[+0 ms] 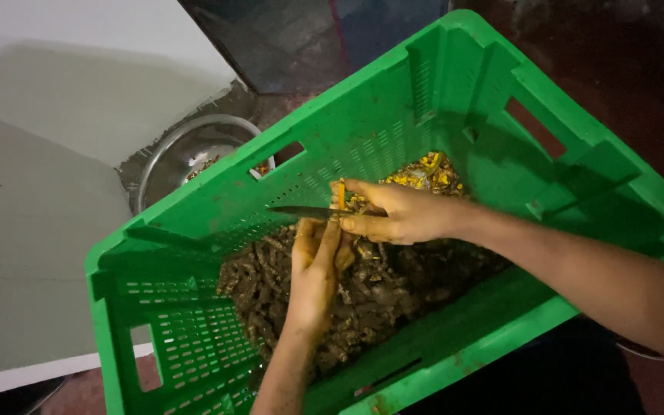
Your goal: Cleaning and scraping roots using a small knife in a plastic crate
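A big green perforated plastic crate [194,338] fills the view, tilted, with a heap of brown, muddy root pieces [270,292] and some cut yellow-orange bits [428,173] inside. My right hand [397,215] grips a knife [301,210] whose dark blade points left. My left hand [313,269] comes up from below and pinches a small root piece [341,196] with an orange cut face, held against the blade. Both hands are stained yellow-brown and hover over the heap.
A round steel bowl [186,150] with a few scraps stands behind the crate's left rim. A pale grey-white slab [32,215] lies at the left. Dark reddish floor [639,69] shows at the right and top.
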